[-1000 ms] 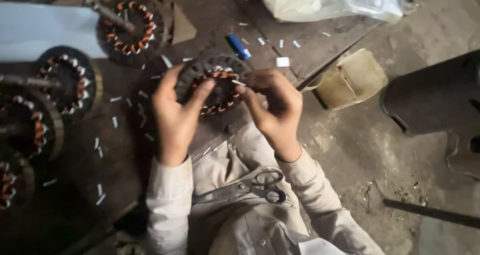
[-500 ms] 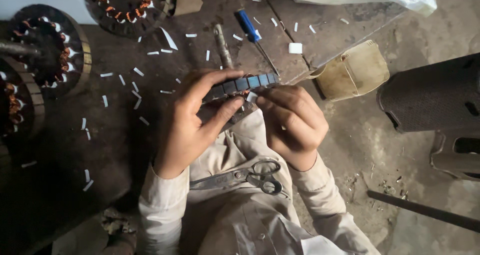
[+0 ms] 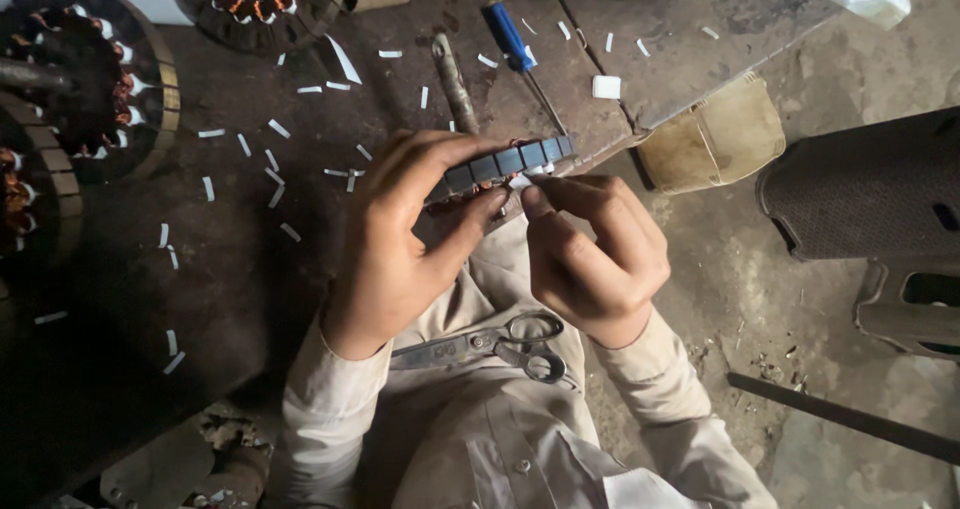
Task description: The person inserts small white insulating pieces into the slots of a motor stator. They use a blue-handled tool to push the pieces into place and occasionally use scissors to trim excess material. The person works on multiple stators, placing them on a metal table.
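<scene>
The left hand is curling round a dark motor stator, fingers wrapped over its ribbed rim and thumb pressing in from below, holding it tilted on edge just above the near edge of the worktop. The right hand is closing against the stator's lower side, thumb and forefinger pinching a small white paper strip at the rim. Both hands are meeting tightly, with little room between them. A pair of scissors is lying on the person's lap below the hands. Behind the stator, a blue-handled screwdriver and a brown-handled tool are lying near the worktop's right edge, with white paper slips scattering across it. More wound stators are sitting well apart at the left. A tan bucket is standing on the floor just beside the worktop's corner.
</scene>
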